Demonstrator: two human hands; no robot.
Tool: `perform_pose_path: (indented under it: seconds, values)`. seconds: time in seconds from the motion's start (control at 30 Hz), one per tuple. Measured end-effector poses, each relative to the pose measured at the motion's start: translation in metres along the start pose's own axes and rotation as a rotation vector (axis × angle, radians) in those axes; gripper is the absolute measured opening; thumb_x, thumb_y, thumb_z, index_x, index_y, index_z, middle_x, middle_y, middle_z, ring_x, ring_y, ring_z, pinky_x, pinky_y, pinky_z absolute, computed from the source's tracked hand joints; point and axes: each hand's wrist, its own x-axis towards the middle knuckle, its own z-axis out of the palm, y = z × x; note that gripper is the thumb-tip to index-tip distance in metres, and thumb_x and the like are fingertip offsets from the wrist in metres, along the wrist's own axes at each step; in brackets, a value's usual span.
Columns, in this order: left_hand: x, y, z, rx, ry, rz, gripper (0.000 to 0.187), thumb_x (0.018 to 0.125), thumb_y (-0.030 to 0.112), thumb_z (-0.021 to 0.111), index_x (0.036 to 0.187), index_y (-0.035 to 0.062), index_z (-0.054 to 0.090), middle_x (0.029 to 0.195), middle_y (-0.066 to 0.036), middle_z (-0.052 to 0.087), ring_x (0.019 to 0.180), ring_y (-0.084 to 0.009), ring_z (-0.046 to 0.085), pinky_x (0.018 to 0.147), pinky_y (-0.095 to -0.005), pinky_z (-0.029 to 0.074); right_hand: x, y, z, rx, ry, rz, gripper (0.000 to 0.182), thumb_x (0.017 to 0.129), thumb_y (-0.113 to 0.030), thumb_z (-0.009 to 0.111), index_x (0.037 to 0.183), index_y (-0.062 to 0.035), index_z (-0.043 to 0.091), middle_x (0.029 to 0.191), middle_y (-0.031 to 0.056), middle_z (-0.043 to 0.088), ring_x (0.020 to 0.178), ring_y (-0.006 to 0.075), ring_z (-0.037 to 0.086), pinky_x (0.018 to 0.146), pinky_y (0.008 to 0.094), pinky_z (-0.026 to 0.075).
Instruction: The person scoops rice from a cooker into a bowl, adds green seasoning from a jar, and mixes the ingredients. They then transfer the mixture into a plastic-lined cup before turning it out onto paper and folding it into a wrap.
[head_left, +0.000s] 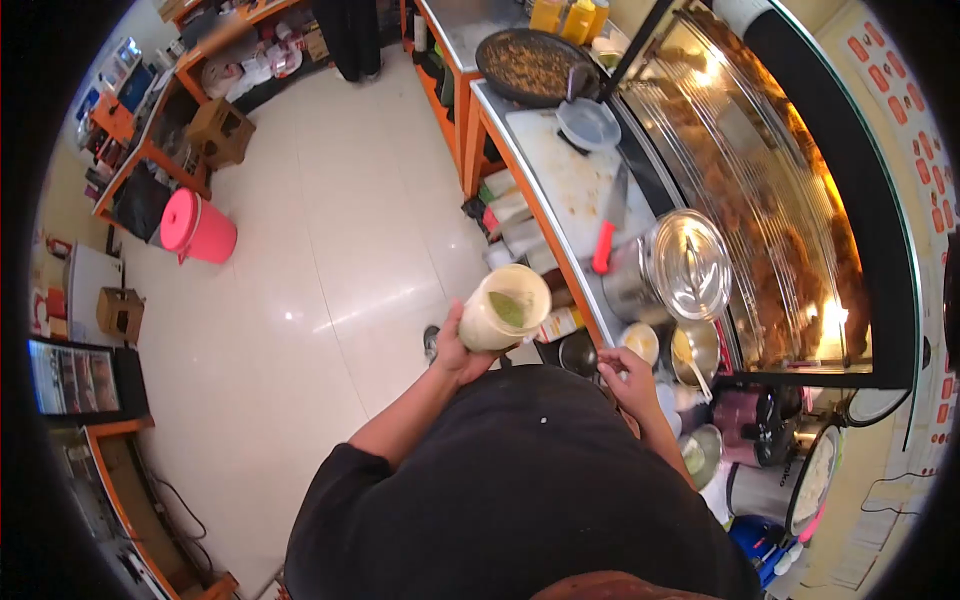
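My left hand [460, 347] is wrapped round a cream-coloured plastic tub [482, 322], held tilted above the floor in front of my body. Some green powder or leaf [508, 308] shows inside its open mouth. My right hand [627, 380] is at the counter's front edge, its thumb and fingers brought together; what they hold, if anything, is too small to make out. Close to those fingers are a small bowl with yellow contents [640, 343] and a dark round pan [577, 353]. A metal bowl with a pale-handled utensil [697, 350] stands just beyond.
On the counter are a lidded steel pot [690, 265], a red-handled knife [606, 240], a white cutting board [560, 185], a clear plastic bowl [588, 125] and a black pan of browned food [530, 65]. A lit food warmer [760, 200] lines the right. A pink bin [200, 228] stands left.
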Motion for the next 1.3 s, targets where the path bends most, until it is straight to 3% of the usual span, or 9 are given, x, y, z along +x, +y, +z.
perform_pose_path:
  seconds: [0.1,0.27,0.3,0.53,0.63,0.73,0.93,1.1,1.3]
  values:
    - [0.001,0.094,-0.011,0.043,0.033,0.100,0.084,0.096,0.072,0.031,0.151,0.0086,0.035,0.153,-0.018,0.040,0.137,-0.0377,0.042,0.111,-0.0590,0.034,0.095,-0.038,0.043,0.068,-0.051,-0.005,0.028,0.087,-0.015,0.070,0.111,0.0000,0.068,0.098,0.0133,0.072,0.088,0.0253,0.069,0.081,0.0367,0.053]
    - [0.007,0.228,-0.004,0.041,0.076,0.346,0.079,0.096,0.068,0.038,0.147,0.0083,0.041,0.148,-0.015,0.046,0.137,-0.0360,0.044,0.111,-0.0569,0.035,0.258,-0.078,0.065,-0.142,-0.060,-0.101,0.022,0.089,-0.009,0.069,0.110,-0.0010,0.068,0.093,0.0051,0.070,0.087,0.0122,0.065,0.078,0.0276,0.051]
    - [0.011,0.245,-0.006,0.037,0.086,0.365,0.078,0.096,0.067,0.038,0.147,0.0089,0.041,0.148,-0.014,0.047,0.137,-0.0359,0.044,0.111,-0.0572,0.036,0.295,-0.081,0.059,-0.099,0.001,-0.215,0.029,0.086,-0.023,0.069,0.108,-0.0038,0.070,0.094,0.0148,0.072,0.084,0.0250,0.070,0.076,0.0380,0.054]
    - [0.049,0.306,-0.024,-0.007,0.278,0.581,0.074,0.095,0.069,0.038,0.144,0.0133,0.045,0.141,-0.013,0.051,0.127,-0.0362,0.051,0.099,-0.0590,0.045,0.630,-0.118,-0.005,-0.004,0.141,-0.187,0.029,0.089,-0.022,0.068,0.110,-0.0014,0.069,0.096,0.0140,0.073,0.089,0.0202,0.070,0.079,0.0329,0.054]
    - [0.066,0.308,-0.017,-0.048,0.405,0.655,0.073,0.095,0.069,0.038,0.142,0.0139,0.047,0.138,-0.012,0.053,0.124,-0.0356,0.053,0.096,-0.0589,0.046,0.765,-0.098,-0.044,-0.468,0.388,-0.176,0.036,0.084,-0.022,0.062,0.112,-0.0013,0.068,0.106,0.0248,0.070,0.103,0.0400,0.066,0.090,0.0458,0.051]
    - [0.077,0.307,0.002,-0.109,0.545,0.791,0.072,0.095,0.069,0.038,0.141,0.0141,0.047,0.136,-0.012,0.054,0.121,-0.0348,0.054,0.093,-0.0589,0.047,0.882,-0.003,-0.095,-0.937,0.261,0.069,0.033,0.081,-0.025,0.061,0.102,-0.0015,0.072,0.108,0.0253,0.069,0.103,0.0419,0.066,0.089,0.0487,0.052]
    - [0.078,0.288,0.005,-0.224,0.730,1.046,0.076,0.094,0.070,0.037,0.142,0.0112,0.046,0.136,-0.015,0.054,0.117,-0.0356,0.057,0.089,-0.0540,0.052,0.942,0.060,-0.149,-1.027,0.212,0.462,0.040,0.097,-0.029,0.045,0.115,-0.0041,0.071,0.122,0.0199,0.067,0.114,0.0355,0.065,0.096,0.0460,0.050]
    - [0.095,0.290,0.018,-0.263,0.810,1.048,0.077,0.094,0.070,0.038,0.142,0.0106,0.046,0.132,-0.015,0.057,0.111,-0.0349,0.061,0.083,-0.0512,0.055,0.966,0.067,-0.161,-1.100,0.197,0.490,0.040,0.098,-0.028,0.043,0.116,-0.0048,0.070,0.121,0.0193,0.068,0.114,0.0350,0.065,0.096,0.0460,0.051]
    - [0.115,0.306,0.009,-0.178,0.816,0.989,0.080,0.094,0.071,0.035,0.145,0.0102,0.044,0.141,-0.016,0.051,0.123,-0.0369,0.054,0.097,-0.0558,0.046,0.960,0.101,-0.164,-1.119,0.185,0.479,0.040,0.099,-0.027,0.041,0.118,-0.0057,0.069,0.120,0.0186,0.068,0.114,0.0344,0.065,0.095,0.0461,0.051]
